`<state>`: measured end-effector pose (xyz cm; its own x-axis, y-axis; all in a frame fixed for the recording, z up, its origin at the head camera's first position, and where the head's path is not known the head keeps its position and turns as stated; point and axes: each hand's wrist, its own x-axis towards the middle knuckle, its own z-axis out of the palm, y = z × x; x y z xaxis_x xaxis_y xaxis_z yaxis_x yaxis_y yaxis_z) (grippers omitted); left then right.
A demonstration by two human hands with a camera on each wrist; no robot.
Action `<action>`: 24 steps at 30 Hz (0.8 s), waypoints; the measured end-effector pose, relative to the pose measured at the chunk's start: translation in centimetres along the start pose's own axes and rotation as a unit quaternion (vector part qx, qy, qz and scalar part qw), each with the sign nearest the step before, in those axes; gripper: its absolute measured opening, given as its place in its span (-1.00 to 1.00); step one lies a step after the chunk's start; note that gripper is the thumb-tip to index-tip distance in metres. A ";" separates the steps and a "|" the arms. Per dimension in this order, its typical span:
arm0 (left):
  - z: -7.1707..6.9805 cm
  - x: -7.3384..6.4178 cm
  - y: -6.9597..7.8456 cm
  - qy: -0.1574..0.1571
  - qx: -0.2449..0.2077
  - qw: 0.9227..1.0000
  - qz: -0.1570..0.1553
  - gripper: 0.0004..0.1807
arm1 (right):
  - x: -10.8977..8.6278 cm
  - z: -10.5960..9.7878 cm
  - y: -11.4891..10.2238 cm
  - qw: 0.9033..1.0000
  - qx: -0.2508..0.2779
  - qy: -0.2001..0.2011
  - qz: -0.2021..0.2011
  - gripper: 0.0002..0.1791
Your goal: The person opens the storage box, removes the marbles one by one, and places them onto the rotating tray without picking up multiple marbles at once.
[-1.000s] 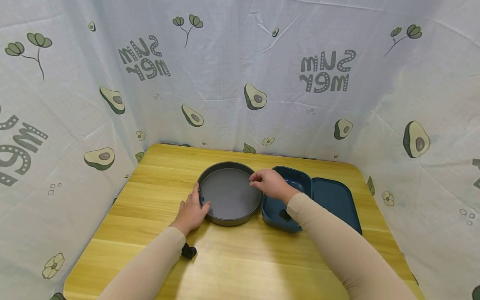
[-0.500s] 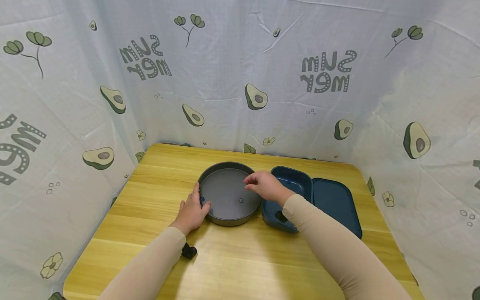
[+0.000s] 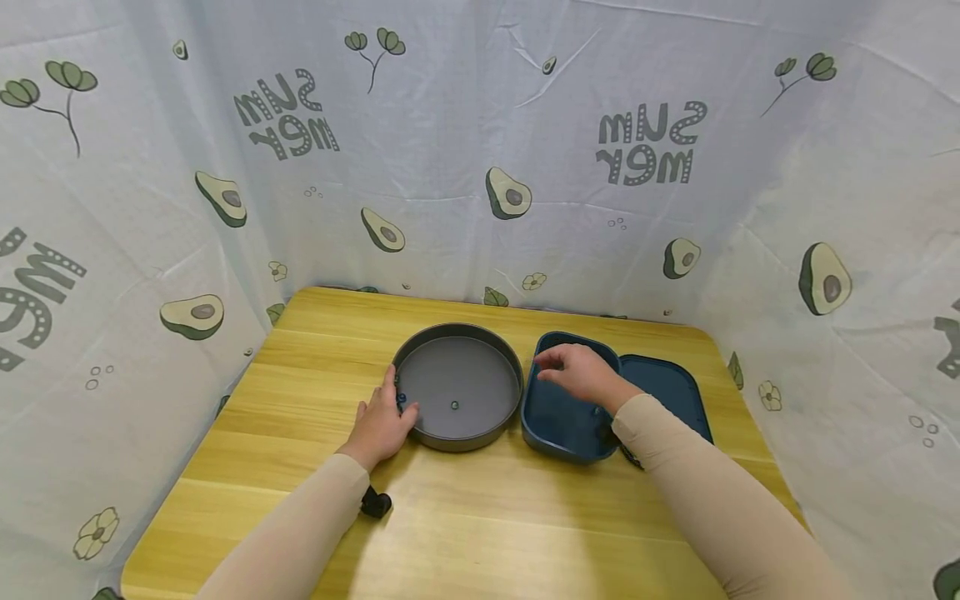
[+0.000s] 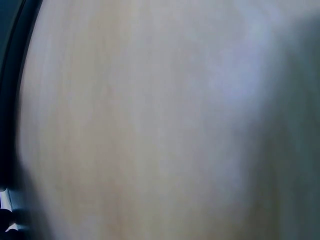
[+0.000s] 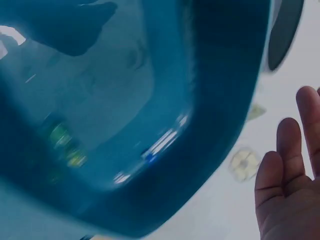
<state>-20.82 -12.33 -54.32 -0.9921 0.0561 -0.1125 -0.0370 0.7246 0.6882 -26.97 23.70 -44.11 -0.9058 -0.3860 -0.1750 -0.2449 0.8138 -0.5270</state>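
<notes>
A person's left hand [image 3: 378, 429], straight-fingered with thumb spread wide, touches the left rim of a round gray pan [image 3: 461, 371] on a wood-grain surface [image 3: 465, 525]. Just beside its thumb sit small blue marbles [image 3: 402, 398]; a lone glass marble [image 3: 454, 406] lies to its right on the pan's floor, nearer this hand than the other. Round, the marble points nowhere and has no long axis.

Farther off, the right hand [image 3: 577, 373] hangs over a dark-blue rectangular container [image 3: 558, 452], fingers loosely bent and parted from the thumb, nothing visible in them. From it, the lone marble lies leftward and toward the person. The container's long axis runs near to far; green and yellow marbles [image 5: 61, 135] blur inside.
</notes>
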 end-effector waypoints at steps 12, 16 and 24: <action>-0.3 -0.1 0.2 0.000 0.003 1.000 0.000 0.02 | -3.7 -0.8 5.3 0.994 -0.098 -0.028 0.031 -0.61; -0.2 -0.1 0.2 0.000 0.005 1.000 0.000 0.01 | -4.5 -0.3 6.0 0.988 -0.153 -0.030 0.016 -0.65; 0.1 -0.2 0.1 -0.004 -0.001 1.000 -0.002 0.00 | -5.9 1.1 7.0 0.973 -0.228 -0.029 -0.018 -0.75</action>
<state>-20.66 -12.21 -54.28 -0.9908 0.0590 -0.1214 -0.0414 0.7234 0.6891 -22.94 31.18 -47.70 -0.8765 -0.4300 -0.2162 -0.4154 0.9028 -0.1115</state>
